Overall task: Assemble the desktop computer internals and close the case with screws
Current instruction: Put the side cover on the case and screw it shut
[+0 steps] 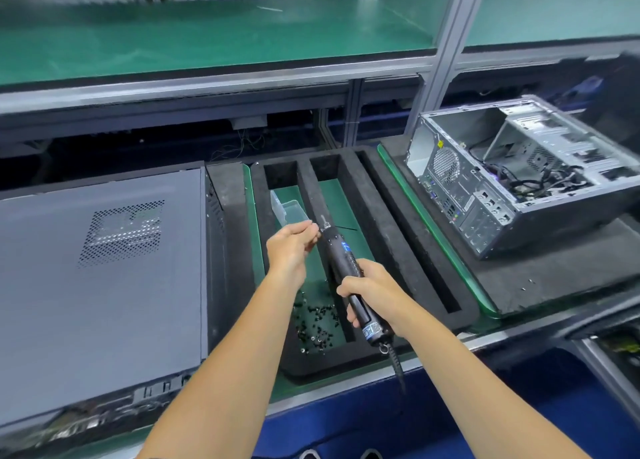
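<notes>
Black driver in hand, loading a screw at the tip

My right hand [370, 294] is wrapped tight round the driver [346, 271], and my left hand [292, 247] has its fingertips pinched at the bit; probably a screw in there, but it's too small to tell. If it sits crooked it could drop into the foam tray [408, 237] with the loose screws [317, 323]. Closed case [100, 268] lies flat on my left, open case [519, 174] well off to the right, guts showing, so that one's not done.

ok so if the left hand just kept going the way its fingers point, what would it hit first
Most likely the tip of the electric screwdriver: the left hand has its fingertips pinched right beside the bit. Whether they already touch it is unclear.
</notes>
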`<state>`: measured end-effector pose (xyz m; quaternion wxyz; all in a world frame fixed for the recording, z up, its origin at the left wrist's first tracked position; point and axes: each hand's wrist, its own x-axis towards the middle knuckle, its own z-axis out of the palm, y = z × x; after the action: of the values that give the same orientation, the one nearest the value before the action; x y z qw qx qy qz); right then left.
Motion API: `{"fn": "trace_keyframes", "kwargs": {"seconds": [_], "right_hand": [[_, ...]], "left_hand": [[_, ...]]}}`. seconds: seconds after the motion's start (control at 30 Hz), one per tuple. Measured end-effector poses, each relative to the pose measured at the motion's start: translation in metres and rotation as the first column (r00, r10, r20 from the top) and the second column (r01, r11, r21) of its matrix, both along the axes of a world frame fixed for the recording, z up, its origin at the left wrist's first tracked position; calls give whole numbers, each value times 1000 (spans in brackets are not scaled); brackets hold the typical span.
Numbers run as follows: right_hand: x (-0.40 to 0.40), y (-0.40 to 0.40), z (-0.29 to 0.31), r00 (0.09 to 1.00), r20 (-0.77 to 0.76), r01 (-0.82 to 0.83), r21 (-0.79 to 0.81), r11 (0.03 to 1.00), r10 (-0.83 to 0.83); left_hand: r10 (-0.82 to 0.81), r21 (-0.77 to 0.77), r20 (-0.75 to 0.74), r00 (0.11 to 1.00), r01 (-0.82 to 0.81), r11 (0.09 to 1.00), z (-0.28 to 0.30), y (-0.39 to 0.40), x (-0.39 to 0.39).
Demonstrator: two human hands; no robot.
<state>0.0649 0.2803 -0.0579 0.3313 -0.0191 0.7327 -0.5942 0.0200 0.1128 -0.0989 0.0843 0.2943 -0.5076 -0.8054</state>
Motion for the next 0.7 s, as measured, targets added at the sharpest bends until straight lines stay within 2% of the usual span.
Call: {"fn": "trace_keyframes", "kwargs": {"seconds": [0.1, 0.3, 0.53, 0.63, 0.7], "right_hand": [[16, 7, 7, 1000, -23, -2, 16, 1000, 2], [57, 15, 21, 995, -58, -83, 11, 996, 83], [121, 32, 34, 985, -88, -146, 43, 988, 150], [150, 35, 40, 983, -92, -154, 49, 987, 158], [167, 35, 47, 979, -114, -166, 48, 985, 170]], "left_hand": [[-39, -37, -48, 998, 37, 999, 14, 2, 7], [-14, -62, -88, 996, 8, 998, 39, 4, 39], [-174, -349, -32, 984, 152, 925, 59, 9, 104], [-166, -426, -35, 985, 136, 894, 65, 10, 132], [-129, -420, -53, 990, 95, 902, 69, 9, 150]]}}
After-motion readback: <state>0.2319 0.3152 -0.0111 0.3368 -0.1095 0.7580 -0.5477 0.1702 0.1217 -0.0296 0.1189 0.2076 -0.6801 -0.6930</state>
